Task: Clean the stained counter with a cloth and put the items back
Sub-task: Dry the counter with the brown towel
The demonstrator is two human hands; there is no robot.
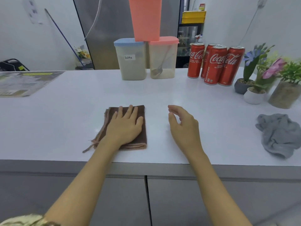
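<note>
A folded brown cloth [141,111] lies near the front edge of the white counter [81,121]. My left hand [125,124] presses flat on it with straight fingers. My right hand [184,124] hovers just above the counter to the right of the cloth, fingers relaxed and holding nothing. At the back stand a blue-lidded container [132,61] labelled "latte", a pink-lidded container [162,59] with a spoon inside, and a tall pink container [146,18] stacked on top of both. Several red cola cans [216,64] stand to their right.
A crumpled grey cloth [278,134] lies at the right near the front edge. Small potted plants [254,85] crowd the back right corner. A printed mat [21,82] lies on the counter's left. Grey cabinet doors [146,201] are below the counter.
</note>
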